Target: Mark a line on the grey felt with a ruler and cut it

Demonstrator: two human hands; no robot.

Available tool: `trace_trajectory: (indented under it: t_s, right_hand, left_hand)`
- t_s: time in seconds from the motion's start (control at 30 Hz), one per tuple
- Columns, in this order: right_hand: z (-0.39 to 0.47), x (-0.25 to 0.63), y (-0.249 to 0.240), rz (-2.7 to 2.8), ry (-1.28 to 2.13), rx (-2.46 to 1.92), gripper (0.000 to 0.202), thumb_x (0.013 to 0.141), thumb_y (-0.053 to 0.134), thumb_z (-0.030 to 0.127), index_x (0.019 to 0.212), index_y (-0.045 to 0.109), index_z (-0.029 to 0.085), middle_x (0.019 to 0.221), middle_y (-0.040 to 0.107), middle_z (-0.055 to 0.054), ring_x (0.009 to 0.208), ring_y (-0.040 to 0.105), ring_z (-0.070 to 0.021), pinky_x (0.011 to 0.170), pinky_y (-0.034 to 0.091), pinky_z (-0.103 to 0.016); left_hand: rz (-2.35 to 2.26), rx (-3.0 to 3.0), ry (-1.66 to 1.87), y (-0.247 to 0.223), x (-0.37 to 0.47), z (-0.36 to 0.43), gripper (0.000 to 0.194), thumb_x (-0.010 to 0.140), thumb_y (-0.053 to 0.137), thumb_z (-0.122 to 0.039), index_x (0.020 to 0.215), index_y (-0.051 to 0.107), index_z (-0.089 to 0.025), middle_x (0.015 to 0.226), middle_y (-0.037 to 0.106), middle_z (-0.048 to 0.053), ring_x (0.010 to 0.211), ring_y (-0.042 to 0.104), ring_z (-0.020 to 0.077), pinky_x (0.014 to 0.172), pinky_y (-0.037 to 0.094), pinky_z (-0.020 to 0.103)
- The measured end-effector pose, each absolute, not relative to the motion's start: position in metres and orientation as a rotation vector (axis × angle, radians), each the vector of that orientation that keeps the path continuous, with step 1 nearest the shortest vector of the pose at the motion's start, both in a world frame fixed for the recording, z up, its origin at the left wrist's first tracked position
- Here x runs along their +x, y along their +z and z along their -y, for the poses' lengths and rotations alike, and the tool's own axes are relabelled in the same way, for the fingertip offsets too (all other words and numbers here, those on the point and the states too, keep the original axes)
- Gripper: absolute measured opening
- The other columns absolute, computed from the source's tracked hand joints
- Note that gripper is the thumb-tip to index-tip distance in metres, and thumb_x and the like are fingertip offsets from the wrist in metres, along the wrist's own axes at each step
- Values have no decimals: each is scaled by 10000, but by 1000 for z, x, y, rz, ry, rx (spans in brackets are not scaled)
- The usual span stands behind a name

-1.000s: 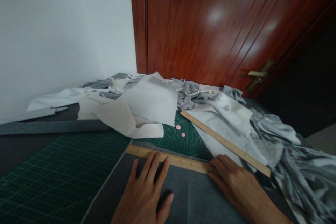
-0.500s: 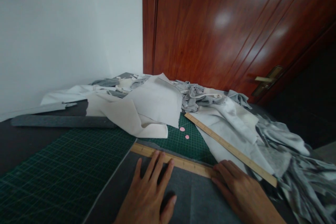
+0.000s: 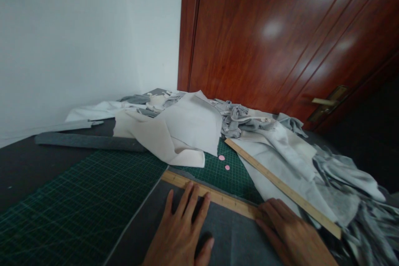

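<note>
A wooden ruler lies across the far edge of a dark grey piece of fabric, which rests on a green cutting mat. My left hand is spread flat, its fingertips pressing on the ruler and its palm over the cloth. At the ruler's right end, my right hand has its fingers bent together with the thumb below, gripping that end. Just past the ruler, two small pink discs sit on the mat.
A second wooden ruler slants over pale fabric on the right. Cream cloth and grey scraps are heaped at the back. A dark grey fabric roll lies at left. Behind stand a white wall and a wooden door.
The head view has turned slightly, so the whole scene sits further right and a little lower. Both hands keep their places on the ruler and fabric.
</note>
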State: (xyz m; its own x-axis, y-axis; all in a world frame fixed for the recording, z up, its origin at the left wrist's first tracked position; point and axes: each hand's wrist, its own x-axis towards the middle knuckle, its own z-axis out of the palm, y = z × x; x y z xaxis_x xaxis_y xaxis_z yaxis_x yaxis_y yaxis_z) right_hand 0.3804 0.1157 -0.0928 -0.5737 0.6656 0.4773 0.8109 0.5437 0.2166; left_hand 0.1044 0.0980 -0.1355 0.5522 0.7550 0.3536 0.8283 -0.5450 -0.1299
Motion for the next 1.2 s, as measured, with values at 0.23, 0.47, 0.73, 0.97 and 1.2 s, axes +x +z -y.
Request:
trace_trajectory:
  t_s: [0.23,0.47,0.73,0.97,1.2]
  right_hand:
    - [-117,383,-94,2472,-551,-1204,530,1071,160,373,814,604,239,696,706,-50,592,749,-165,512,623,-223]
    - [-117,389,-102,2456,-361,-1299,417,1056,273,402,856,608,257,756,706,-49,641,756,-197,541,641,-286]
    - [-137,390,-49,2641,221,-1491,255,967,443,187,1050,672,259,1032,760,-48,948,747,-208,837,608,-347]
    - [-227,326,-35,2578,315,-1489,209,876,535,79,1012,686,131,1010,739,-117,933,677,-218,828,479,-320]
    - [-267,306,-70,2533,372,-1544,77,940,590,193,963,652,152,784,645,15,754,616,-154,753,483,-312]
  left_hand:
    - [1487,-2670,-250,-126,107,-99,685,910,536,-418,1526,416,-144,1550,386,265,1421,388,467,985,456,756]
    - [1695,-2806,-63,-106,114,-98,685,929,461,-361,1535,345,-63,1578,215,236,1468,243,437,1087,333,734]
    - [1828,-2846,-74,-91,117,-97,718,860,480,-273,1523,337,-36,1571,176,234,1476,181,421,1138,253,707]
    - [1828,-2829,-132,-92,115,-93,683,899,440,-299,1525,335,-48,1592,173,217,1490,143,402,1159,201,704]
    - [1811,-2819,-192,-95,113,-94,697,899,469,-298,1529,325,-38,1591,187,232,1490,148,404,1164,207,702]
